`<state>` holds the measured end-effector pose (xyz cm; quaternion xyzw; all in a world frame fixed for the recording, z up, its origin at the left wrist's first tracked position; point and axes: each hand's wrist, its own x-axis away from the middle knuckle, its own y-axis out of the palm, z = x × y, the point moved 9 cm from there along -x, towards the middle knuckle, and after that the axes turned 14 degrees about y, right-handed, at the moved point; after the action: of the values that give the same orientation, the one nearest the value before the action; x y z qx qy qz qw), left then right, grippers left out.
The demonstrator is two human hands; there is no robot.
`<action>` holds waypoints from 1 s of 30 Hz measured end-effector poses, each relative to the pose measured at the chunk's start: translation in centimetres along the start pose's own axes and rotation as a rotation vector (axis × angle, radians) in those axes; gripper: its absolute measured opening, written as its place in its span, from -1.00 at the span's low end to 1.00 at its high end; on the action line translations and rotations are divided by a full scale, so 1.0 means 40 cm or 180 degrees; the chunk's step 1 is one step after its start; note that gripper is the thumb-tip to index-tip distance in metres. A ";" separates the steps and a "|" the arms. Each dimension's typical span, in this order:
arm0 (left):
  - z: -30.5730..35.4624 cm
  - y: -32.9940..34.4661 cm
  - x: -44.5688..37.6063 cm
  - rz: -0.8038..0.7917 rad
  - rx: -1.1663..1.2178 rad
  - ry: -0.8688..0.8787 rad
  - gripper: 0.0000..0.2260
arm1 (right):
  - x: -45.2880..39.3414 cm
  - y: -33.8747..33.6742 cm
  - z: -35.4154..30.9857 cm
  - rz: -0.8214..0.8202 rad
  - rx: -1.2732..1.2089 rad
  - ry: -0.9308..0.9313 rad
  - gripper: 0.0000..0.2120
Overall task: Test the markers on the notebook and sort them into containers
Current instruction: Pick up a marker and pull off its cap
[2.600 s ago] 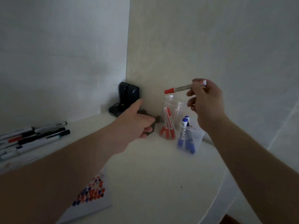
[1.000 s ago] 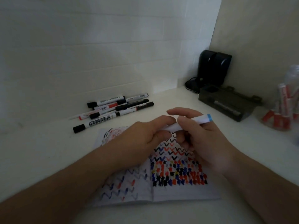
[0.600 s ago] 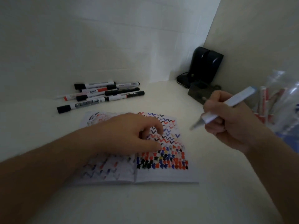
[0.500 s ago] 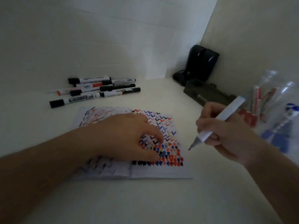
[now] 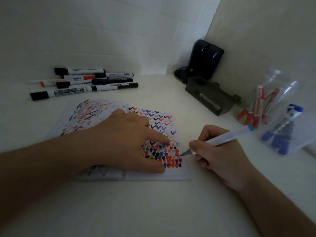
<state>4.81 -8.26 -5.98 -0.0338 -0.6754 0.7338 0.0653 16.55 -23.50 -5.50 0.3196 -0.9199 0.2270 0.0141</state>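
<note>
An open notebook [image 5: 171, 173] lies on the white table, its pages covered in red, blue and black test marks. My left hand [image 5: 126, 141] presses flat on it, fingers spread; whether it hides the marker's cap I cannot tell. My right hand [image 5: 217, 154] grips an uncapped white marker with a blue end [image 5: 227, 138], its tip touching the page's right edge. Several capped markers [image 5: 82, 82] lie in a row at the back left. A clear cup of red markers [image 5: 261, 106] and a clear container of blue markers [image 5: 283, 134] stand at the right.
A dark rectangular box [image 5: 210, 98] holding a marker sits by the right wall, in front of a black device with a cable [image 5: 205, 60] in the corner. White walls close the table at the back and right.
I dropped a red marker into the cup, turned to the notebook, uncapped a blue-ended marker with both hands, and lowered its tip onto the page while my left hand settled flat on the notebook.
</note>
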 end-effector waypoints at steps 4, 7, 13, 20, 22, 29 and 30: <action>-0.002 0.000 0.000 0.0016 0.0069 -0.0012 -0.28 | -0.005 -0.002 0.003 0.0053 -0.0007 0.0073 -0.77; -0.004 0.001 -0.001 0.0039 0.0073 -0.0023 -0.28 | -0.006 -0.001 0.004 0.0151 0.0137 0.0039 -0.77; -0.006 0.005 -0.002 -0.0024 0.0085 -0.0023 -0.26 | -0.006 -0.003 0.004 0.0163 0.0096 0.0003 -0.76; -0.002 0.003 -0.002 -0.0054 0.0063 -0.0003 -0.26 | -0.006 -0.004 0.005 0.0151 0.0028 -0.0041 -0.75; -0.002 0.004 -0.003 -0.0048 0.0065 -0.0005 -0.27 | -0.007 -0.004 0.009 0.0132 0.0017 0.0002 -0.74; -0.001 -0.010 0.000 0.0380 0.0431 0.0121 -0.50 | -0.007 0.005 0.003 -0.0217 -0.0310 -0.0102 -0.69; -0.005 -0.020 0.003 0.0587 0.0703 0.0171 -0.52 | -0.004 0.006 -0.002 -0.0380 -0.0561 -0.0157 -0.71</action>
<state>4.78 -8.00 -5.21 -0.1080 -0.5825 0.8054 0.0190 16.54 -23.19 -5.54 0.3768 -0.9157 0.1361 0.0330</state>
